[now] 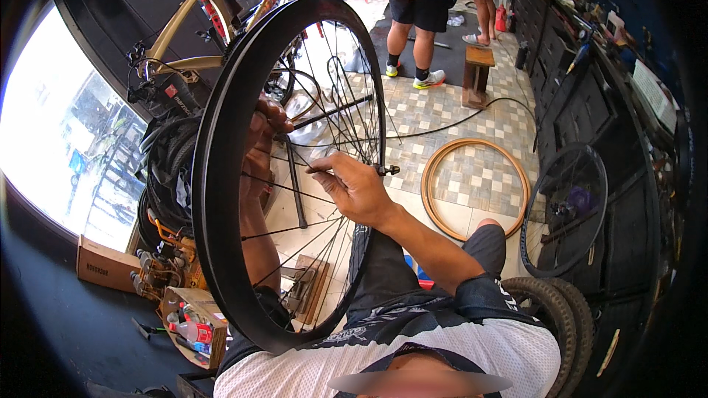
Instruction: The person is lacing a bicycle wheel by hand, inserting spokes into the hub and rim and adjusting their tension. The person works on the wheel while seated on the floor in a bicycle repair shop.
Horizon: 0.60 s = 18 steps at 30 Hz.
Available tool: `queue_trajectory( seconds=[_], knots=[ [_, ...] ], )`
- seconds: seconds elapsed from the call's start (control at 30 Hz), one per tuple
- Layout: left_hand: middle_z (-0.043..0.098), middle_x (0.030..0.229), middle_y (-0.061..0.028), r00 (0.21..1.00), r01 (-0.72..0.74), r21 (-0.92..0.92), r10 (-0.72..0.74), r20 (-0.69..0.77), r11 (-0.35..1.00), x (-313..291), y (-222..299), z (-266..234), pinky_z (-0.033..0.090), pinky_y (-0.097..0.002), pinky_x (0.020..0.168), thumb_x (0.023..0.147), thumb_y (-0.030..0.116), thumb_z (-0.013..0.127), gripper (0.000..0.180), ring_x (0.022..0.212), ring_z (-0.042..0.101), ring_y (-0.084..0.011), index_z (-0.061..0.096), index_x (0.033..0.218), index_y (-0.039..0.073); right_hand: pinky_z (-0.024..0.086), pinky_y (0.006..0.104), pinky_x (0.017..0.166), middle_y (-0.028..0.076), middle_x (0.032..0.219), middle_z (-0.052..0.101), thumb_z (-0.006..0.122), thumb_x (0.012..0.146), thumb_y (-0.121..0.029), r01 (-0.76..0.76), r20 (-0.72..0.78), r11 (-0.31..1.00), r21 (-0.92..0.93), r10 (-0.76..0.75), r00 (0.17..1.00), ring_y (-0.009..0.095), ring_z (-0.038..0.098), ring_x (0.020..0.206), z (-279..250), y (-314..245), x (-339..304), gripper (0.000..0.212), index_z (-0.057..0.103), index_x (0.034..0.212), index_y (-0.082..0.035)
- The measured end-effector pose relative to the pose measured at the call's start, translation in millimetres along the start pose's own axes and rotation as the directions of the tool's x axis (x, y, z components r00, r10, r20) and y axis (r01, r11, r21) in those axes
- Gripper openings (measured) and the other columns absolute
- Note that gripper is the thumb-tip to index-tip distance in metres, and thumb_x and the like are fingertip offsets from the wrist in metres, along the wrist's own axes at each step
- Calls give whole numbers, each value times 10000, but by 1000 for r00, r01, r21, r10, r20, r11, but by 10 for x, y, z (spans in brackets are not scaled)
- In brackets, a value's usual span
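A black deep-rimmed bicycle wheel (219, 191) stands upright in front of me, tilted a little, with thin black spokes running to its hub axle (390, 170) on the right. My right hand (358, 188) reaches in among the spokes, thumb and forefinger pinched on a thin dark spoke. Just inside the left part of the rim is my left hand (267, 129), its fingers curled. The rim covers part of that hand and forearm, and what its fingertips hold is hidden.
A tan tyre (425, 177) lies on the tiled floor, with a black rim (525, 239) beside it. Bike frames (166, 48) stand at the left. A wooden stool (478, 66) and two standing people are further off. Dark drawers (571, 118) line the right. A carton of bottles (214, 343) sits lower left.
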<state>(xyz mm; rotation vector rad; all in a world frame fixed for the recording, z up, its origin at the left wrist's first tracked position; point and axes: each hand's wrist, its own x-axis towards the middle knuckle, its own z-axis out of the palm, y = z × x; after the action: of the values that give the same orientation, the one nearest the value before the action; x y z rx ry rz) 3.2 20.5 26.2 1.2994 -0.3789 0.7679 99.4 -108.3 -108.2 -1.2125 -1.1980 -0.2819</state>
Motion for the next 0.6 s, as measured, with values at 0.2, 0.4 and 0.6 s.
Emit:
queue_trajectory(
  seconds=[0.2, 0.4, 0.6],
  knots=[
    [594, 1045, -62, 993, 63, -108, -51, 104, 992, 75, -57, 34, 488, -370, 845, 982, 178, 724, 221, 990, 551, -197, 620, 1133, 54, 564, 376, 735, 128, 943, 735, 808, 914, -166, -185, 16, 982, 27, 185, 983, 296, 741, 860, -98, -162, 43, 211, 705, 1068, -66],
    [576, 1069, -60, 998, 40, -78, -36, 60, 996, 2, 90, -68, 478, -366, 865, 1001, 204, 705, 225, 1009, 537, -185, 592, 1138, 65, 578, 372, 754, 135, 973, 752, 793, 901, -119, -94, 1, 987, 130, 95, 995, 312, 747, 879, 31, -84, 200, 167, 736, 1051, -74],
    [557, 1073, -51, 995, 41, -106, -31, 91, 993, 7, 28, -203, 473, -346, 871, 1023, 210, 686, 254, 1031, 528, -174, 540, 1167, 60, 587, 401, 742, 136, 988, 744, 737, 920, -73, -48, -22, 998, 45, 49, 999, 338, 736, 865, 153, -22, 153, 166, 722, 1086, -73]
  ],
)
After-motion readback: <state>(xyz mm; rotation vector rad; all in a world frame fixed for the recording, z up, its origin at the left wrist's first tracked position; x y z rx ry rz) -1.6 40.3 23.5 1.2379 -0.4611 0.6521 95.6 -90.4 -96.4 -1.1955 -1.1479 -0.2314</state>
